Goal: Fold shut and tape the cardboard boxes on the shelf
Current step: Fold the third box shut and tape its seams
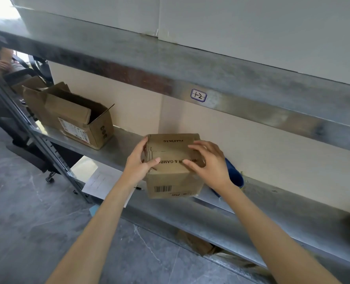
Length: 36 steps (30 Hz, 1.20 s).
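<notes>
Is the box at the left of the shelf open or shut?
Open: the left box has its flaps unfolded, and its dark inside shows.

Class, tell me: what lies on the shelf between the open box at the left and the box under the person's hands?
Nothing: the head view shows only bare metal shelf between the open box and the small box.
</notes>
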### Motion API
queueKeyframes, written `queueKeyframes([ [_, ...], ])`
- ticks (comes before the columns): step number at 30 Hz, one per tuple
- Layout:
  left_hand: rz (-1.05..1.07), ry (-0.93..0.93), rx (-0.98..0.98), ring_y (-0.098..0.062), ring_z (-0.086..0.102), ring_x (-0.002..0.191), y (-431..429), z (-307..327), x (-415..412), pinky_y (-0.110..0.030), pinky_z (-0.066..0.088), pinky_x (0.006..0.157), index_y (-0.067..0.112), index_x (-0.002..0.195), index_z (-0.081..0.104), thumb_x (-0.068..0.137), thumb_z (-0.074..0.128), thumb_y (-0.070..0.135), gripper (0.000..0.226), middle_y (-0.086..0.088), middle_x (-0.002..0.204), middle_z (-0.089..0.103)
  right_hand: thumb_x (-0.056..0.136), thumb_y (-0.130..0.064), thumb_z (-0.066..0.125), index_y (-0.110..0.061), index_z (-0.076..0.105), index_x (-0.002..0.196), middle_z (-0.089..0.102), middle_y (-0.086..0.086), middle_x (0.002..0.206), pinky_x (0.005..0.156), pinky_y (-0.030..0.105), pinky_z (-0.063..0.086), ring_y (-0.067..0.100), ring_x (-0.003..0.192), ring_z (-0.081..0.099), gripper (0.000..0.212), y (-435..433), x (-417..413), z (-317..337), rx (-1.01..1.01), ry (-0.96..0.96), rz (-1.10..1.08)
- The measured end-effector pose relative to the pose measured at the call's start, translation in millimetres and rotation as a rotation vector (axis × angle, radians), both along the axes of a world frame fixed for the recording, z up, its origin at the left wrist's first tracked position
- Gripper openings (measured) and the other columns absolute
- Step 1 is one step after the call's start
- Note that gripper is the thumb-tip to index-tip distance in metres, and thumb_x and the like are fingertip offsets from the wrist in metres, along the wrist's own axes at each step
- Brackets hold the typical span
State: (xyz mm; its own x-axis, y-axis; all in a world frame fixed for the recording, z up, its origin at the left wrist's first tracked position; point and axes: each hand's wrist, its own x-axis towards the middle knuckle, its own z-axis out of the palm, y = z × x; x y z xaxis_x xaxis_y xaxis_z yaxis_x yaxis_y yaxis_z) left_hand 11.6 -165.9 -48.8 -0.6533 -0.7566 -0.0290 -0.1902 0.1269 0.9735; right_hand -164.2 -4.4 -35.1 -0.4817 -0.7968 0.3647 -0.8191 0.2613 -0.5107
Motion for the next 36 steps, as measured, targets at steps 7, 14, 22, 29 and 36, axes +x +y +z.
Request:
queueKeyframes([
  [7, 0.009, -0.152, -0.295, -0.011, 0.023, 0.144, 6.0, -1.3, -24.8, -0.033, 0.028, 0.112, 0.023, 0.155, 0.024, 0.092, 0.063, 0.019, 0.074, 0.014, 0.163, 0.016, 0.089, -0.053, 0.06, -0.029, 0.034, 0.149, 0.016, -0.015, 0.159, 0.108, 0.017, 0.02, -0.011, 0.133, 0.018, 0.07, -10.5, -6.9, -3.1, 0.076, -0.467, 0.018],
  [14, -0.01, -0.231, -0.41, -0.016, 0.032, 0.142, 3.7, -7.2, -28.7, -0.04, 0.039, 0.112, 0.018, 0.156, 0.019, 0.093, 0.064, 0.041, 0.081, 0.005, 0.158, 0.022, 0.089, -0.064, 0.049, -0.023, 0.007, 0.157, -0.01, -0.015, 0.162, 0.104, 0.018, 0.022, 0.0, 0.142, 0.012, 0.09, -22.6, 2.7, -17.3, 0.19, -0.286, -0.029],
  [22, -0.051, -0.125, -0.351, -0.002, 0.021, 0.145, 5.9, -18.9, -17.1, -0.029, 0.03, 0.113, 0.029, 0.157, 0.019, 0.092, 0.067, 0.038, 0.081, 0.02, 0.163, 0.008, 0.089, -0.042, 0.065, -0.029, 0.043, 0.146, 0.018, -0.01, 0.161, 0.112, 0.016, 0.016, 0.01, 0.15, 0.007, 0.062, -17.1, 12.2, -26.4, -0.096, -0.37, 0.032],
  [29, 0.047, 0.038, -0.233, -0.004, 0.031, 0.141, 7.0, -8.7, -20.6, -0.028, 0.029, 0.117, 0.017, 0.141, 0.051, 0.089, 0.071, 0.016, 0.055, 0.01, 0.155, 0.031, 0.086, -0.029, 0.074, -0.019, 0.064, 0.12, 0.04, -0.005, 0.144, 0.106, 0.009, 0.026, 0.006, 0.137, 0.034, 0.037, -18.3, 13.0, -24.0, -0.23, -0.342, -0.115],
  [36, 0.032, -0.074, -0.19, -0.005, 0.036, 0.126, 10.3, -4.4, -5.1, -0.023, 0.034, 0.102, 0.03, 0.138, 0.047, 0.083, 0.077, 0.035, 0.063, 0.008, 0.142, 0.029, 0.085, -0.047, 0.069, -0.026, 0.06, 0.117, 0.04, -0.014, 0.13, 0.073, 0.011, 0.038, -0.002, 0.112, 0.043, 0.04, -10.5, 20.0, -17.2, -0.134, -0.254, -0.261],
])
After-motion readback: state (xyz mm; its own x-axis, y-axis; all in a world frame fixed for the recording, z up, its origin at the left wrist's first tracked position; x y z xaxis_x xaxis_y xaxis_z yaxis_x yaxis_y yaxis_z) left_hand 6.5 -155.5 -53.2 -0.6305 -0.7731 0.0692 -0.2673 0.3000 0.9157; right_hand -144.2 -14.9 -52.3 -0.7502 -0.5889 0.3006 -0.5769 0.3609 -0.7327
